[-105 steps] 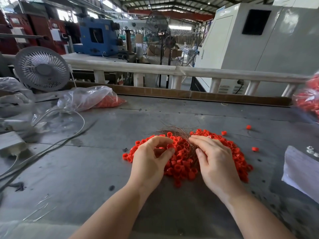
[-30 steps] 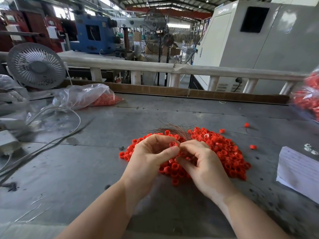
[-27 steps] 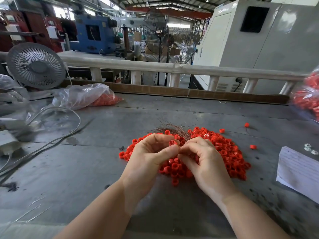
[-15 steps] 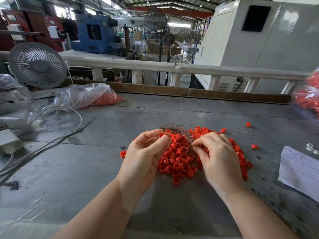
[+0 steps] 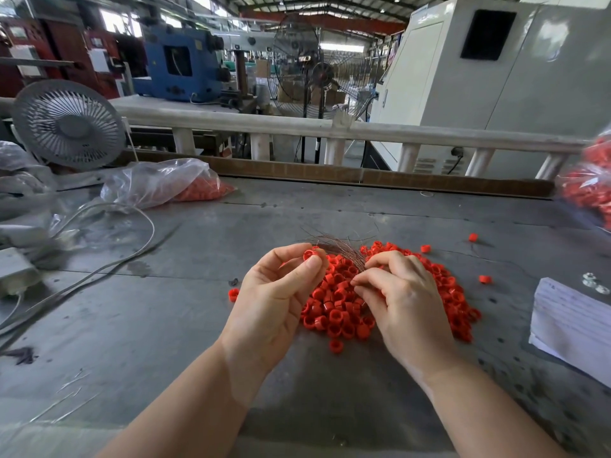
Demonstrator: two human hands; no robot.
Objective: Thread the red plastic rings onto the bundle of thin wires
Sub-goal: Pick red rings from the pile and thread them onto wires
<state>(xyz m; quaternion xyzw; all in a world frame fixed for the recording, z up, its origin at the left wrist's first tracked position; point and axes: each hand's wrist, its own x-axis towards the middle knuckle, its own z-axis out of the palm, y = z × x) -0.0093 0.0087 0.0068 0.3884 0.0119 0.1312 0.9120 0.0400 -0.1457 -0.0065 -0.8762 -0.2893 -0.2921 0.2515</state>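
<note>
A heap of red plastic rings lies on the grey table in front of me. A bundle of thin brownish wires fans out over the heap's far edge. My left hand is raised just left of the heap and pinches one red ring between thumb and forefinger. My right hand rests over the middle of the heap, its fingertips pinched on the near end of the wire bundle. Part of the heap is hidden under both hands.
Loose red rings lie right of the heap. A stack of white paper sits at the right edge, a plastic bag of red rings and cables at the left. A small fan stands at the back left.
My hands, pinched together a second ago, have come apart. The left hand has lifted one ring away to the left while the right hand stays on the wires.
</note>
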